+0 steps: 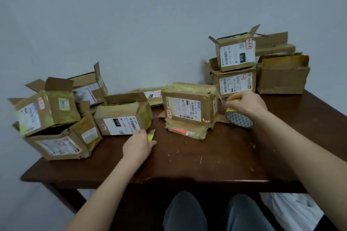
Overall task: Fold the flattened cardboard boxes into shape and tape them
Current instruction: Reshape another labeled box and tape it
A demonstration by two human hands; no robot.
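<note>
A dark wooden desk [206, 165] stands against a pale wall. At its middle sits a closed, taped cardboard box [189, 107]. The right hand [246, 103] grips a tape roll [239, 119] just beside the box's right side. The left hand [138, 146] holds a yellow cutter [151, 135]. An open box pile [56, 116] crowds the left, and stacked boxes [235, 65] stand rear right.

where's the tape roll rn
In the head view, right of centre: the right hand holds the tape roll just right of the middle box.
</note>
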